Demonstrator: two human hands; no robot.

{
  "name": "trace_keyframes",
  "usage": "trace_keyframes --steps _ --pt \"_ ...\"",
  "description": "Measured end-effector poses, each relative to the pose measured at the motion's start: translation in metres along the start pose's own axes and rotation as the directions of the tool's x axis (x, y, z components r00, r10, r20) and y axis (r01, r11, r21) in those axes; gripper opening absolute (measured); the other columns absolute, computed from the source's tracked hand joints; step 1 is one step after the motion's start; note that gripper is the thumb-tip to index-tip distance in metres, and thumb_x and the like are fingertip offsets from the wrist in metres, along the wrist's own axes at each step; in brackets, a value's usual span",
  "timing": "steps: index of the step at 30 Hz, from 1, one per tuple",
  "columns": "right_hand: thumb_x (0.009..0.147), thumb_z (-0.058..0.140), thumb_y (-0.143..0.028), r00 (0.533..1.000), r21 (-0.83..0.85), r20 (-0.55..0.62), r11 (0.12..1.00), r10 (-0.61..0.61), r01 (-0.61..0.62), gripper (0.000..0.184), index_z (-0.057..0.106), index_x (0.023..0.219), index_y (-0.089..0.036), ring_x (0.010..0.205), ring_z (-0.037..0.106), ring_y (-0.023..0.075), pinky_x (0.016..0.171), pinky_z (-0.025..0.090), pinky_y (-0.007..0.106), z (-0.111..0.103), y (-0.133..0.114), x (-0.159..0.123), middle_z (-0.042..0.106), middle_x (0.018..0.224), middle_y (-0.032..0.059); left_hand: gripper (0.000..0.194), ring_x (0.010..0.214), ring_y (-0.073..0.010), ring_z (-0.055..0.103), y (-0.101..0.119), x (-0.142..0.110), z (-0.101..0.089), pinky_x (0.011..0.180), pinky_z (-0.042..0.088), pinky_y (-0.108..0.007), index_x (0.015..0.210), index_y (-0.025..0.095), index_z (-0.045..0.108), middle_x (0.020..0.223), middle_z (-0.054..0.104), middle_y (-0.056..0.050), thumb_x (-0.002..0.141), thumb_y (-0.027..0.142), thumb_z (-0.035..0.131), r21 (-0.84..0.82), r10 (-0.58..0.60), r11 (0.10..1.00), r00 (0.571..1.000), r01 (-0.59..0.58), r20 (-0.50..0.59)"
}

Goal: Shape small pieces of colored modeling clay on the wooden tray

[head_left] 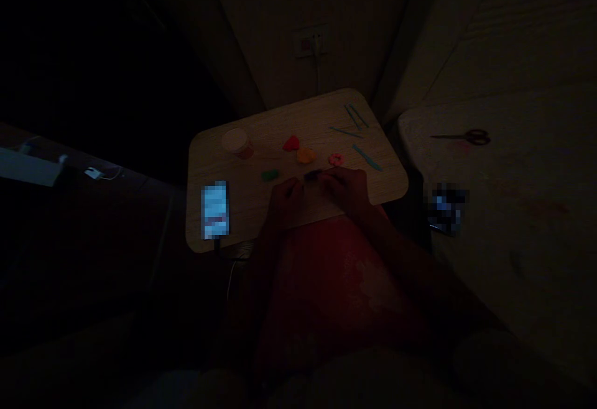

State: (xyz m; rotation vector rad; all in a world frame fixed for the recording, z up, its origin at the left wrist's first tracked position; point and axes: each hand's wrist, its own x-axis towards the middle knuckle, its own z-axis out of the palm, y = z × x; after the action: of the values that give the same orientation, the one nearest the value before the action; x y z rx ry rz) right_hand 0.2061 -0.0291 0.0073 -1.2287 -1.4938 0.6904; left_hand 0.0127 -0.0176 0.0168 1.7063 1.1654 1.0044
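The room is very dark. My left hand (285, 202) and my right hand (347, 188) rest at the front edge of a small wood-grain table top (298, 117). A thin dark piece (312, 174) lies at my right fingertips, and my left fingers are close to it. Nearby are a pink clay ring (335, 159), an orange clay lump (306, 155), a red clay lump (291, 143) and a green clay lump (270, 175). Behind them lie several thin teal modelling tools (357, 117) and a lidded jar (237, 143).
A lit phone (215, 209), blurred and trailing a cable, lies at the table's left. To the right, a pale surface (513, 210) holds scissors (461, 137) and a blurred dark object (446, 208). A plugged wall socket (310, 41) is behind. My red-clothed lap (326, 284) is below.
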Motion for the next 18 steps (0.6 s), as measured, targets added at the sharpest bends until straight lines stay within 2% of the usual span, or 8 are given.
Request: trace_keyframes --steps 2,4,6,8,10,13,15,18 --pt "0.095 0.060 -0.047 1.000 -0.020 0.000 1.000 -0.013 0.013 0.038 0.074 0.072 -0.021 0.048 0.057 0.0138 0.052 0.044 0.026 -0.0013 -0.0016 -0.0004 0.064 0.054 -0.0015 0.040 0.060 -0.0124 0.039 -0.0012 0.0003 -0.0002 0.055 0.029 -0.028 0.064 0.020 0.046 0.061 0.042 0.002 0.096 0.042 0.055 0.004 0.003 1.000 1.000 -0.003 -0.004" --pt "0.097 0.053 -0.055 0.998 -0.071 -0.023 0.996 -0.062 0.061 0.053 0.061 0.058 -0.021 0.047 0.050 0.0126 0.050 0.038 0.027 -0.0029 -0.0017 -0.0002 0.052 0.048 -0.0021 0.040 0.058 -0.0123 0.038 -0.0026 0.0004 -0.0004 0.055 0.029 -0.028 0.064 0.020 0.046 0.060 0.042 0.003 0.096 0.042 0.054 -0.003 0.006 1.000 1.000 -0.006 -0.002" --pt "0.101 0.040 -0.061 0.993 -0.098 -0.050 0.990 -0.103 0.098 0.062 0.048 0.054 -0.022 0.047 0.045 0.0124 0.051 0.034 0.029 -0.0039 -0.0005 0.0000 0.044 0.048 -0.0019 0.041 0.057 -0.0121 0.037 -0.0038 0.0004 -0.0005 0.055 0.028 -0.029 0.063 0.020 0.045 0.060 0.041 0.003 0.097 0.041 0.052 -0.009 0.006 1.000 1.000 -0.006 -0.002" --pt "0.103 0.029 -0.063 0.992 -0.096 -0.065 0.991 -0.104 0.098 0.062 0.041 0.058 -0.023 0.049 0.042 0.0131 0.053 0.033 0.030 -0.0041 0.0014 -0.0002 0.040 0.051 -0.0019 0.041 0.057 -0.0122 0.036 -0.0043 0.0003 -0.0005 0.054 0.027 -0.029 0.063 0.020 0.044 0.060 0.040 0.003 0.097 0.042 0.052 -0.015 0.003 1.000 1.000 -0.003 -0.008" --pt "0.104 0.025 -0.063 0.993 -0.099 -0.069 0.991 -0.096 0.089 0.058 0.041 0.064 -0.024 0.055 0.045 0.0151 0.058 0.038 0.032 -0.0034 0.0029 -0.0006 0.042 0.057 -0.0011 0.042 0.057 -0.0123 0.036 -0.0041 0.0002 -0.0005 0.055 0.027 -0.030 0.063 0.021 0.044 0.060 0.040 0.003 0.097 0.043 0.051 -0.022 0.002 1.000 1.000 -0.002 -0.008" --pt "0.105 0.025 -0.061 0.993 -0.101 -0.063 0.991 -0.098 0.091 0.050 0.048 0.077 -0.025 0.071 0.055 0.0201 0.075 0.048 0.036 -0.0020 0.0032 -0.0004 0.053 0.071 0.0026 0.042 0.057 -0.0126 0.036 -0.0032 0.0000 -0.0006 0.055 0.028 -0.030 0.063 0.021 0.044 0.061 0.040 0.003 0.097 0.044 0.051 -0.030 0.005 1.000 1.000 -0.005 -0.001" --pt "0.105 0.026 -0.059 0.992 -0.089 -0.080 0.992 -0.095 0.088 0.045 0.051 0.087 -0.026 0.082 0.059 0.0218 0.082 0.050 0.037 -0.0016 0.0025 0.0006 0.058 0.083 0.0053 0.043 0.057 -0.0127 0.036 -0.0030 -0.0003 -0.0007 0.055 0.028 -0.030 0.064 0.021 0.044 0.061 0.040 0.003 0.098 0.046 0.052 -0.035 -0.002 0.999 1.000 0.002 0.000" --pt "0.105 0.030 -0.055 0.987 -0.076 -0.099 0.990 -0.127 0.120 0.041 0.053 0.090 -0.025 0.085 0.060 0.0212 0.083 0.050 0.036 -0.0020 0.0014 0.0024 0.062 0.089 0.0066 0.046 0.057 -0.0127 0.036 -0.0041 -0.0005 -0.0007 0.055 0.028 -0.030 0.064 0.021 0.045 0.060 0.040 0.002 0.097 0.051 0.052 -0.053 -0.010 0.999 1.000 0.010 0.002"
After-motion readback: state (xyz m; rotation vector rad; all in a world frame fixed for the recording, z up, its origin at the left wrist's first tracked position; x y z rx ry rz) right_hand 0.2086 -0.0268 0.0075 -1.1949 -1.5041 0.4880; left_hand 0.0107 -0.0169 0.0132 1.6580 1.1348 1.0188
